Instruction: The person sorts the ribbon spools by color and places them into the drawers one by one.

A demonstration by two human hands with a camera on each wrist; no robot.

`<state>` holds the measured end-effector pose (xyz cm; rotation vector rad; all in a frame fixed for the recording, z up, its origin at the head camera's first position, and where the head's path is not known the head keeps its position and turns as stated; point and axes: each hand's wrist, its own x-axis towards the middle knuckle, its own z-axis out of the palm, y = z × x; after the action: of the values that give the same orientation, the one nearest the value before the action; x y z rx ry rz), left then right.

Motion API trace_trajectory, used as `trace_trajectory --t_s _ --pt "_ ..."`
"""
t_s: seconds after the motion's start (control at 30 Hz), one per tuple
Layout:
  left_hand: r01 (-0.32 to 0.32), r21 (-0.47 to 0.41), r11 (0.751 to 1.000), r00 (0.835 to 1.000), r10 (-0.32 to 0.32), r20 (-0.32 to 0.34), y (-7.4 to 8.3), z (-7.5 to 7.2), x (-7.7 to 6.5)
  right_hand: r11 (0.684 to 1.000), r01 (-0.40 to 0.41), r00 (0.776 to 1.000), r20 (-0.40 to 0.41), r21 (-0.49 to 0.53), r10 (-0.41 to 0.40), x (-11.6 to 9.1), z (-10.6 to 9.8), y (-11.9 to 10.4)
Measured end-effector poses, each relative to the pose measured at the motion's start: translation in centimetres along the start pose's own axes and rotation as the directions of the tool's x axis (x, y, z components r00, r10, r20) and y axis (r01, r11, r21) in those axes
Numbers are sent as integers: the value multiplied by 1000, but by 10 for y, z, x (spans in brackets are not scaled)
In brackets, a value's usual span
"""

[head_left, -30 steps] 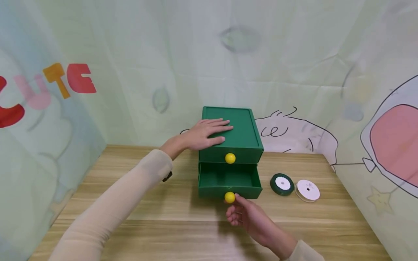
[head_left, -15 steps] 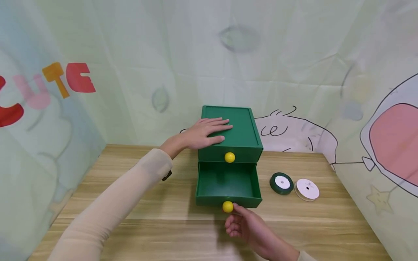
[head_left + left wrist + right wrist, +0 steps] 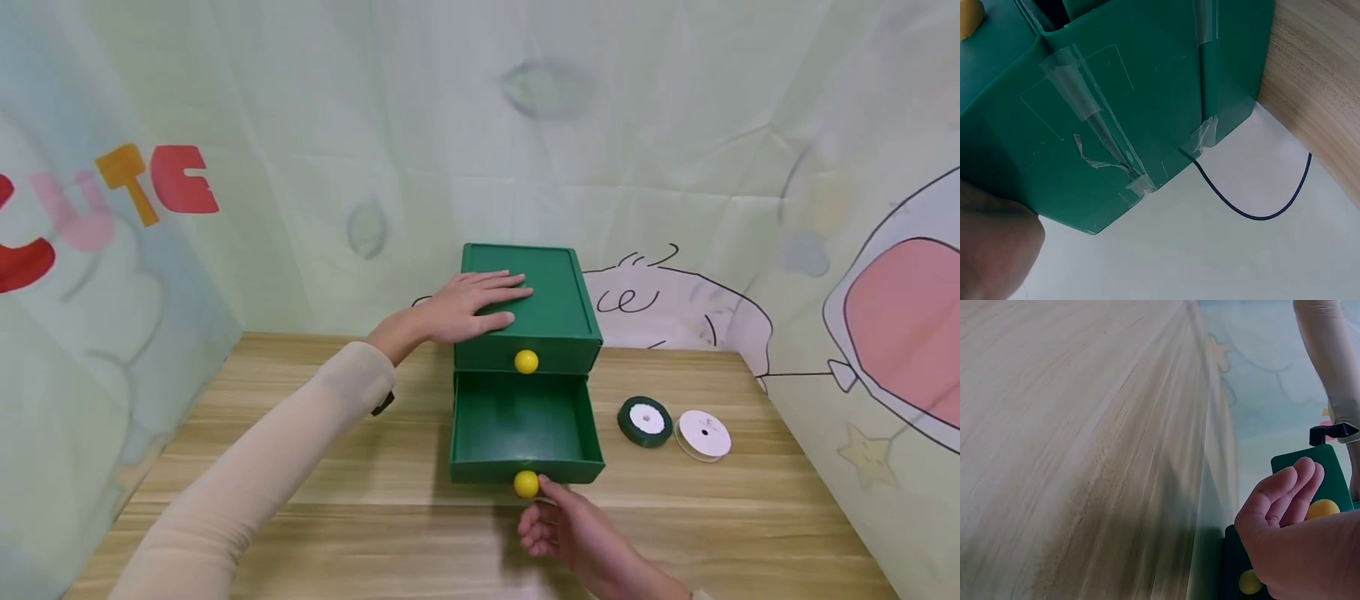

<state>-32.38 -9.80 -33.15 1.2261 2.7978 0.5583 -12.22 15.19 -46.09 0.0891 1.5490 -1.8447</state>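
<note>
Pinching round yellow knob (image 3: 527, 484), right hand (image 3: 573, 529) closed | green rectangular plastic-looking drawer (image 3: 487, 472) directly beyond grip | left hand (image 3: 468, 310) farther, flat

I could squeeze through along the right edge of the bench (image 3: 802, 500), past the white spool (image 3: 705, 434). Dark spool (image 3: 646, 421) to drawer (image 3: 483, 472) is super tight though, and the left sleeve (image 3: 292, 454) slants in from near the left edge.

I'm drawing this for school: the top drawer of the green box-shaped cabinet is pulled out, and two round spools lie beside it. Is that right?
Not quite: the head view shows the bottom green drawer pulled out, while the top green drawer is shut. The rest is right.
</note>
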Motion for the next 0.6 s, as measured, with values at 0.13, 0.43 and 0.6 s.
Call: trace_trajectory --t_s 0.13,0.43,0.6 --pt "-2 -3 1000 1000 2 7 -1 1 1 1000 -9 1000 5 -7 9 0 0 3" --pt "0 -8 1000 1000 0 -2 -2 0 -2 1000 -21 999 24 -2 21 -2 1 4" --pt "0 -10 1000 1000 0 -4 -2 -1 -4 1000 -21 999 38 -8 21 -2 1 4"
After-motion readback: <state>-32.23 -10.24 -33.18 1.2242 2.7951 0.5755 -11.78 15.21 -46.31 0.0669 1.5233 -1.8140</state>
